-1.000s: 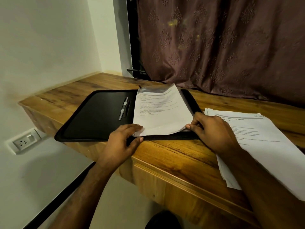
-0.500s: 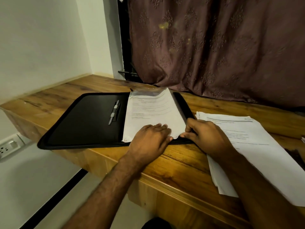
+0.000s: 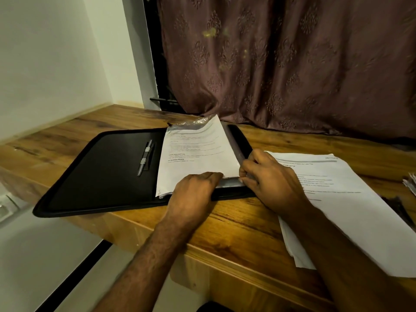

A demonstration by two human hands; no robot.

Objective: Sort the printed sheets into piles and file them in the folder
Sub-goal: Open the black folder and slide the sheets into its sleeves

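Note:
An open black folder [image 3: 96, 176] lies on the wooden desk [image 3: 236, 224], with a metal clip [image 3: 145, 157] along its spine. A printed sheet [image 3: 198, 152] rests on the folder's right half, over a clear plastic sleeve [image 3: 193, 122] that shows at the top. My left hand [image 3: 193, 192] lies flat, palm down, on the sheet's near edge. My right hand [image 3: 270, 179] pinches the sleeve's edge at the sheet's near right corner. A pile of printed sheets [image 3: 351, 203] lies to the right, partly under my right forearm.
A brown patterned curtain [image 3: 292, 64] hangs behind the desk. A white wall [image 3: 49, 55] stands at the left, with a socket [image 3: 4, 210] low down. More paper edges [image 3: 410, 183] show at the far right. The desk's front edge runs close below my hands.
My left hand has slid right along the sheet's near edge and now lies flat on it. My right hand stays at the near right corner. The camera view has shifted right.

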